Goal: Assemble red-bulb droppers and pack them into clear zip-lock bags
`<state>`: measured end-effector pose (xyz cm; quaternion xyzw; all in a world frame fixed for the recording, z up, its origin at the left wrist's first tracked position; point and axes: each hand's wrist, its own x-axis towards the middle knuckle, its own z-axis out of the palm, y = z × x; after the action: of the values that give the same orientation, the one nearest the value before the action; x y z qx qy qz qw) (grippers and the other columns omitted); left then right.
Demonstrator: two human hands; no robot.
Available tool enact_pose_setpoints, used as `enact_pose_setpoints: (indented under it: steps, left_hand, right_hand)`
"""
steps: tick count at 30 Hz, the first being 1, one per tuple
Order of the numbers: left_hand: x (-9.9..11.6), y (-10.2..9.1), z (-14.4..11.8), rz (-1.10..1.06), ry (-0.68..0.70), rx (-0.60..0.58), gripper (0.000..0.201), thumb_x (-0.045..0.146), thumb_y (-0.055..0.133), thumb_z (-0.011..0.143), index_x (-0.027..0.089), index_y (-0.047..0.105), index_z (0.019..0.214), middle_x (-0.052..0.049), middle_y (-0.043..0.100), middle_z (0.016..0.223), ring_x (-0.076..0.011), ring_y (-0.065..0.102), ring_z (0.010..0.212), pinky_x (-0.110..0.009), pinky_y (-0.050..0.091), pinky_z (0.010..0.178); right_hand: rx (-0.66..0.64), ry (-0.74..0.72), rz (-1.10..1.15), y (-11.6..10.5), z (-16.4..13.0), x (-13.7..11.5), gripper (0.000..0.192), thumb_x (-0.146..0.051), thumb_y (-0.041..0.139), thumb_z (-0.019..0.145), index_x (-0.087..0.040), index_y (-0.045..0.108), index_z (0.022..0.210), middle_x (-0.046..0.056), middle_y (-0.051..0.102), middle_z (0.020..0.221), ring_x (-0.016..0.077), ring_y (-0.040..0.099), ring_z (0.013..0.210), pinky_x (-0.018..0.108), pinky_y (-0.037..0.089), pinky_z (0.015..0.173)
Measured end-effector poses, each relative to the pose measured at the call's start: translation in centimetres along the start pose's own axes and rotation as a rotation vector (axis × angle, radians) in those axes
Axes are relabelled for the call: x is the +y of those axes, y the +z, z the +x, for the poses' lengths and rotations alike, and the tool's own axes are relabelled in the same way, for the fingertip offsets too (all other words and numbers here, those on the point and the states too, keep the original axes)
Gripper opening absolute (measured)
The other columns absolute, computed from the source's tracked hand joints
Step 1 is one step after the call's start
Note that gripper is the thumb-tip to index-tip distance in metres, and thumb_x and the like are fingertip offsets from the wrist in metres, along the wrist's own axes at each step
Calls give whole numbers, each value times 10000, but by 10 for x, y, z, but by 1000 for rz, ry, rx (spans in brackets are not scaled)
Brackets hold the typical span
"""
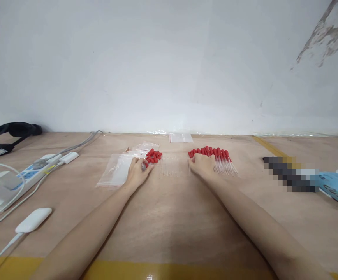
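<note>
My left hand (138, 171) rests at the near left side of a small heap of loose red rubber bulbs (154, 156). Its thumb and fingers are apart, and the fingertips reach the bulbs. Right of the heap, thin clear glass tubes (169, 166) lie side by side. My right hand (202, 164) is closed at the left end of a row of droppers (223, 159), which have red bulbs at the far end and clear tubes toward me. It pinches one dropper; part of the row is hidden behind the hand.
Clear plastic bags (112, 171) lie left of my left hand, and another bag (181, 138) is by the wall. A power strip (25, 175) with cables and a white charging puck (34, 219) are at left, a black strap (11, 134) behind. At right lies a blue packet (337, 190).
</note>
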<state>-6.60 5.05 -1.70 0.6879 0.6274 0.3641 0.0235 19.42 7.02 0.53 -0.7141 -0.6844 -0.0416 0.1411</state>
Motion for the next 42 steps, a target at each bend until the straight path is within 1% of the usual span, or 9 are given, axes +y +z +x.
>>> enact_pose_setpoints:
  steps: [6,11,14,17,19,23,25,31,42]
  left_hand:
    - [-1,-2,3,12,-47,-60,152,292,543,720,181,511,819,-8,540,707,-161,540,634,-283,422,632]
    - [3,-5,3,-39,-141,96,277,234,501,734,154,476,998,-28,538,778,-156,537,625,-293,431,622]
    - [13,-5,0,-157,-63,163,293,210,469,760,146,507,1044,-54,510,854,-154,538,693,-287,452,642]
    - [29,0,-11,-271,83,43,238,213,449,792,172,587,981,-63,502,887,-165,531,804,-275,460,663]
    - [42,6,-23,-333,130,-58,213,219,473,788,176,609,946,-59,513,892,-162,529,821,-268,458,668]
    - [62,17,-48,-456,160,-291,196,264,509,790,155,601,925,-48,568,835,-134,535,694,-253,442,611]
    - [67,19,-56,-491,168,-357,199,299,510,800,154,598,906,-40,588,805,-123,527,660,-244,430,596]
    - [67,17,-58,-527,154,-367,218,335,503,815,145,580,889,-28,595,757,-111,501,621,-230,404,568]
    - [65,21,-57,-662,90,-397,231,346,522,799,131,579,861,-18,597,691,-109,518,589,-221,414,545]
  right_hand:
    - [-88,-38,-52,6,-3,-14,264,-299,440,772,-124,634,733,135,652,729,231,598,675,395,256,742]
    - [-60,-76,-64,8,-10,-20,210,-184,422,775,-98,609,733,148,644,701,227,589,639,399,260,745]
    - [33,-135,-33,5,-21,-17,257,-220,356,834,-74,567,853,156,637,733,232,577,655,407,270,762]
    - [160,-338,169,2,-38,-5,292,-271,289,883,-109,532,882,122,632,770,206,563,680,367,320,753]
    - [189,-451,343,0,-53,4,274,-296,310,885,-142,535,878,94,632,798,194,564,731,327,364,731]
    - [137,-535,529,-9,-81,15,238,-301,364,869,-190,568,921,62,646,854,175,579,803,296,421,724]
    - [135,-548,545,-16,-89,15,236,-293,370,866,-201,583,910,51,652,838,168,587,779,298,431,725]
    - [151,-555,518,-25,-91,12,218,-281,398,851,-187,595,870,51,645,772,163,577,722,297,430,693]
    - [64,-631,565,1,-92,16,224,-325,409,860,-196,579,792,-3,555,607,127,479,600,272,363,642]
